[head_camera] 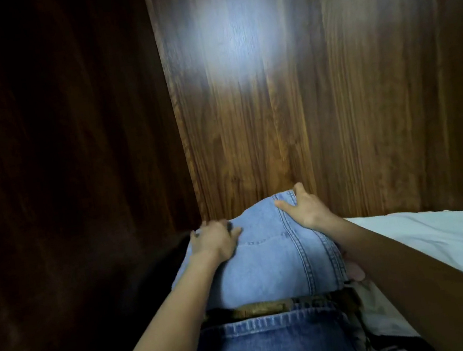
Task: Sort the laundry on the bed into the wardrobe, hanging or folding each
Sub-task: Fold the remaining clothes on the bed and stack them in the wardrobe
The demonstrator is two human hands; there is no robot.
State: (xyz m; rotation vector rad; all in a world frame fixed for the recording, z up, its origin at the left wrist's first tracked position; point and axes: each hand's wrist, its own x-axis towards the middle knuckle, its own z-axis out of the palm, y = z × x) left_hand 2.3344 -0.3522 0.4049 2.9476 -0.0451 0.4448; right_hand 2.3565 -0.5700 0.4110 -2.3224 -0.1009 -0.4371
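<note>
Inside the wooden wardrobe, folded light-blue jeans sit atop a stack at 6 o'clock, over darker denim. The left hand lies flat on the jeans' far left corner, fingers spread and curving over the edge. The right hand presses the far right corner at 12 o'clock of the pile, fingers splayed wide. White fabric lies at 3 o'clock.

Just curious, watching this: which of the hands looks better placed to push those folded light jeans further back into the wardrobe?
The right hand, probably. It lies flat near the far top edge of the folded light jeans, close to the back panel. The left hand rests at their left side.
</note>
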